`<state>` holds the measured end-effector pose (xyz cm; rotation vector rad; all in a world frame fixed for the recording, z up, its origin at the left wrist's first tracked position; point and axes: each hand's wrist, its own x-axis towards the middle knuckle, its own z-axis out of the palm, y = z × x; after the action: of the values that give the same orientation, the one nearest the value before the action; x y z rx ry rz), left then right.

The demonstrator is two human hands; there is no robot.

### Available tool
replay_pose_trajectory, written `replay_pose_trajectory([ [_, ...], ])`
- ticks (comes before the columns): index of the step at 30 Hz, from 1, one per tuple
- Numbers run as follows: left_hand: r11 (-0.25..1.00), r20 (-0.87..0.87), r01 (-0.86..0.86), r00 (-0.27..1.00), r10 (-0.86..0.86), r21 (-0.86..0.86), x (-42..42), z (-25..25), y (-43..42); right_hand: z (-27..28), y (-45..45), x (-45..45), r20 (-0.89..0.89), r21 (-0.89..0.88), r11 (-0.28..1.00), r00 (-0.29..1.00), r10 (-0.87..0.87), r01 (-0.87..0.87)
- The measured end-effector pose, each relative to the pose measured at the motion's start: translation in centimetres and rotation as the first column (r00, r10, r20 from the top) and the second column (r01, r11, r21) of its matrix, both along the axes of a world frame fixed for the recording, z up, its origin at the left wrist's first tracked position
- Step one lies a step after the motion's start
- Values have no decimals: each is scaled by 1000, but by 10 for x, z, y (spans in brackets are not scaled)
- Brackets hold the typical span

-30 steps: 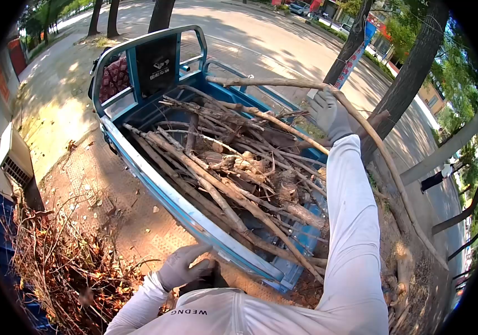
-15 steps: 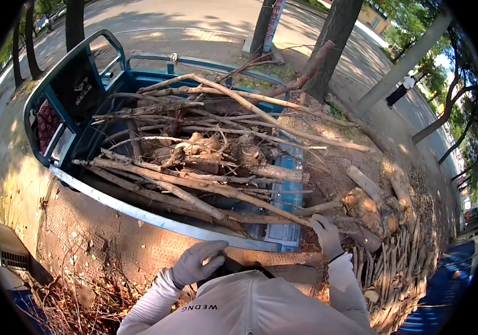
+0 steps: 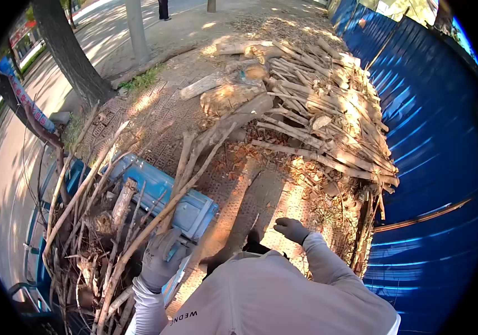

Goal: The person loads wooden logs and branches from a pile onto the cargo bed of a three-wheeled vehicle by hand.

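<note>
My left hand [image 3: 163, 259], in a grey glove, is at the corner of the blue cart [image 3: 194, 215], beside a long pale branch [image 3: 152, 223]. Its fingers are apart and nothing shows between them; whether it touches the rim I cannot tell. Over the paving in front of my body is my right hand [image 3: 292, 230], gloved, fingers loosely extended and holding nothing. Branches and a rough log piece [image 3: 122, 204] lie heaped in the cart, several sticking out past its end.
A large pile of cut branches [image 3: 328, 123] lies on the ground beside a blue corrugated fence [image 3: 429, 145]. Thick logs [image 3: 230, 97] lie nearer the middle. A tree trunk [image 3: 68, 56] and a grey pole [image 3: 136, 33] stand at the upper left. A person's legs [image 3: 163, 10] show far off.
The view has swung right, from the cart to the ground pile and fence. My right hand has left the branches and come in front of my body. The long branch it touched earlier now lies on the load.
</note>
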<state>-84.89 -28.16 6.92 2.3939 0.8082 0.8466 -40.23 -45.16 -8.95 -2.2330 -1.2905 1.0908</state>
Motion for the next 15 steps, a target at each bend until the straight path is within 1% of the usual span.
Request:
replay_pose_trajectory([
  [1,999,-14,43,999,-43,-18,26,1,6,-25,-20,21,-51,13,996,995,-87,87],
  [2,988,-68,88,993,-97,-129,53,9,8,-36,-38,40,-138,-72,970,961,-238,230],
  [3,984,-70,127,988,-136,-127,80,8,12,-48,-59,59,-211,-168,920,899,-384,354],
  [4,965,-139,193,966,-219,-178,105,7,16,-115,-99,90,-325,-187,844,779,-536,503],
  [5,941,-206,250,932,-297,-226,131,5,20,-128,-125,105,-337,-288,711,626,-703,642],
  [6,933,-195,295,922,-334,-205,155,-5,21,-141,-149,125,-240,-392,605,558,-794,693],
  [7,925,-198,326,911,-363,-196,181,-8,22,-149,-170,147,-166,-561,502,505,-847,658],
  [8,932,-217,300,914,-342,-205,210,-11,23,-177,-197,174,-44,-546,659,768,-639,517],
  [9,936,-236,275,916,-324,-219,235,-15,22,-219,-228,201,82,-566,754,933,-351,333],
  [10,937,-217,290,919,-330,-195,256,-31,25,-272,-261,223,-69,-441,791,862,-502,425],
  [11,924,-222,327,903,-367,-196,279,-35,28,-233,-249,221,-178,-460,648,652,-737,607],
  [12,913,-213,365,892,-399,-180,303,-38,29,-197,-239,219,-255,-477,447,367,-895,757],
  [13,903,-201,397,883,-425,-165,325,-39,29,-187,-237,220,-378,-452,339,168,-911,825],
  [14,875,-202,449,854,-480,-183,347,-39,34,-163,-224,220,-381,-423,312,145,-913,851],
  [15,864,-199,468,843,-499,-185,371,-34,37,-139,-213,225,-388,-393,288,126,-913,873],
])
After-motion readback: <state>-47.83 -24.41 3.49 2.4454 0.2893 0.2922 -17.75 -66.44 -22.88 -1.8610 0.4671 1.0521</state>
